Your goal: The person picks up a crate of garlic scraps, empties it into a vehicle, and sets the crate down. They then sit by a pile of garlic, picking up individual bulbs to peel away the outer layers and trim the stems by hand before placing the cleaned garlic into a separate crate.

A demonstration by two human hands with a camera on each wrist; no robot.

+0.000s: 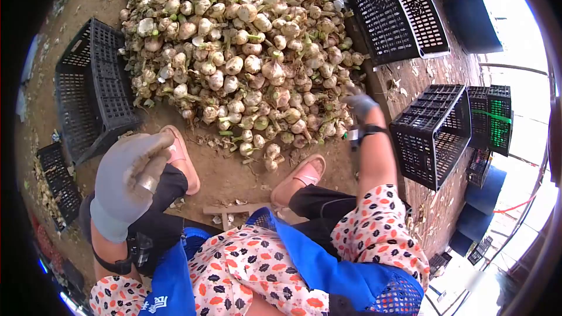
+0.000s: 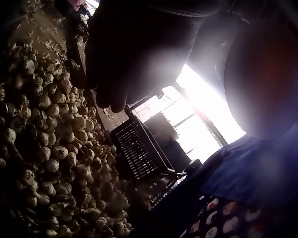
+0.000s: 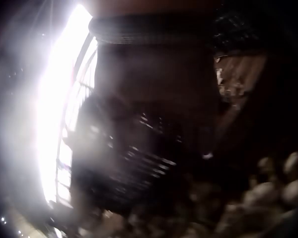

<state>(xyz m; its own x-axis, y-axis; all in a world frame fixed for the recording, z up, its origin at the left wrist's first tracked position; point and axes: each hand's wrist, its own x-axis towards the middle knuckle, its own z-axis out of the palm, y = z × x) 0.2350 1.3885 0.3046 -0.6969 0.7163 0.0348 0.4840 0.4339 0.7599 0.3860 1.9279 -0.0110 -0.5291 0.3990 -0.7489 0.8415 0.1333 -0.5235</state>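
A large heap of garlic bulbs [image 1: 252, 52], many with stem stubs, covers the ground in front of the person's feet. The left hand [image 1: 126, 178], in a grey glove with soiled fingers, is raised over the left thigh, its fingers loosely bent and no bulb visible in them. A shiny silver band [image 1: 146, 182] shows on one of its digits. At the heap's right edge, the gloved right hand [image 1: 362, 105] reaches out beside the bulbs, blurred, with its fingers extended. In the right wrist view that hand is very dark, above some bulbs [image 3: 263, 193].
On the left a black plastic crate [image 1: 111, 76] stands beside the heap, with another crate [image 1: 58, 181] nearer. Several black crates [image 1: 430, 134] line the right side on a board floor [image 1: 427, 82]. A low wooden stool [image 1: 234, 210] shows between the pink sandals [image 1: 304, 175].
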